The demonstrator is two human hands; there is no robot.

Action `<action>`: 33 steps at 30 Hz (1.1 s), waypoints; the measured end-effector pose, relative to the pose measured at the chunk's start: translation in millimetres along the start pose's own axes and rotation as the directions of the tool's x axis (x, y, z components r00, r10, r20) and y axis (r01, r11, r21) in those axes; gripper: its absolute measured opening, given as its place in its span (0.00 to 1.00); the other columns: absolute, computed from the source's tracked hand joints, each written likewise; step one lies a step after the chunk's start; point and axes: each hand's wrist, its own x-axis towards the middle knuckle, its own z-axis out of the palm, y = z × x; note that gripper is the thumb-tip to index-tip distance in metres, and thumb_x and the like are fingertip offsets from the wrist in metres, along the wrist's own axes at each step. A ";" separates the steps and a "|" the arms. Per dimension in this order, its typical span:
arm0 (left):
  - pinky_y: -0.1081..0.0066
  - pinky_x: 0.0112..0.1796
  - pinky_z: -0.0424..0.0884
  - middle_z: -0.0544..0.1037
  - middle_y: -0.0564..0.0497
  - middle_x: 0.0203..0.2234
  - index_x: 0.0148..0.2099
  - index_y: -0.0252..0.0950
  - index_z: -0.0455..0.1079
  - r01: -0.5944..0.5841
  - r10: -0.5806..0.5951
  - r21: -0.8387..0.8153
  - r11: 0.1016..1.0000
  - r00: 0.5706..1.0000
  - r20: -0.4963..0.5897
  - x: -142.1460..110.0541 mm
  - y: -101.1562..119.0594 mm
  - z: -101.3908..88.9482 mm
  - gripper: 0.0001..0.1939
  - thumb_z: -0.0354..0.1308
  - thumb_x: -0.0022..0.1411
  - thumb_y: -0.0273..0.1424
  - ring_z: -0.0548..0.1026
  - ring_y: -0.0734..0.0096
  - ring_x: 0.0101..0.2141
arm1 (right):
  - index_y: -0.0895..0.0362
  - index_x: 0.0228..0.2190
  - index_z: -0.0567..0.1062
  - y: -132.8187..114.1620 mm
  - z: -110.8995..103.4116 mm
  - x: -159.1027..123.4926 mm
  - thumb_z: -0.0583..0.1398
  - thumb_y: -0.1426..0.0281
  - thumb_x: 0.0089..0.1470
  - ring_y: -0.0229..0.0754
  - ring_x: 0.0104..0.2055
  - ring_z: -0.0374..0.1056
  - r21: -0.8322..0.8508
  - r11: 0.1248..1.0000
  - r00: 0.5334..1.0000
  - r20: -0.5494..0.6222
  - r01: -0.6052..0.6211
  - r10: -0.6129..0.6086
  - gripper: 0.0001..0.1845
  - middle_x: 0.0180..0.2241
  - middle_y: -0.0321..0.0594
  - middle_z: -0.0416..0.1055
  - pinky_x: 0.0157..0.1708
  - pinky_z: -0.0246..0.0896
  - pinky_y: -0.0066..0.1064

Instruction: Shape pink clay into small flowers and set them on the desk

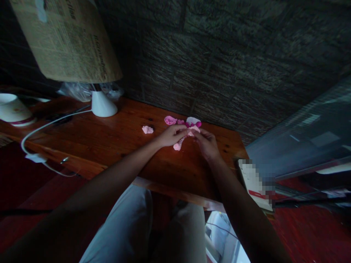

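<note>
Both my hands meet over the wooden table. My left hand (172, 136) and my right hand (208, 144) are closed on a pale pink, lumpy, soft-looking piece (194, 130), pinching it from either side. Its material is too small to make out. Just below my left fingers lies a pale pink strip with a rounded end (177, 146). Behind the hands sit a bright pink cupped piece (170, 119), a small magenta piece (181, 121) and a whitish-pink piece with magenta edges (193, 120). Another pale pink lump (147, 129) rests to the left, apart from both hands.
A lamp with a newsprint-patterned shade (79, 44) and white base (103, 104) stands on the table (123, 146) at left, its white cord (55, 118) trailing over the edge. A paper cup (13, 109) is far left. A dark brick wall (192, 65) closes the back.
</note>
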 end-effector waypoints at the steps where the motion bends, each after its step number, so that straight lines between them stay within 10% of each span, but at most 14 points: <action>1: 0.73 0.31 0.64 0.70 0.54 0.25 0.33 0.34 0.69 -0.004 0.004 -0.006 1.000 1.000 -0.005 0.4 -0.5 0.5 0.20 0.55 0.68 0.46 0.68 0.73 0.28 | 0.52 0.28 0.82 0.1 0.3 0.0 0.72 0.54 0.43 0.40 0.30 0.67 -0.001 1.000 1.000 -0.007 0.018 -0.018 0.15 0.27 0.35 0.77 0.33 0.61 0.32; 33: 0.71 0.34 0.68 0.77 0.50 0.29 0.36 0.32 0.76 0.046 -0.070 -0.201 0.978 0.991 -0.113 4.8 -6.2 1.1 0.18 0.67 0.59 0.45 0.73 0.72 0.31 | 0.52 0.28 0.82 -7.3 2.4 -1.8 0.71 0.53 0.43 0.43 0.36 0.73 -0.061 0.995 0.990 -0.105 0.084 -0.090 0.16 0.29 0.35 0.79 0.44 0.67 0.38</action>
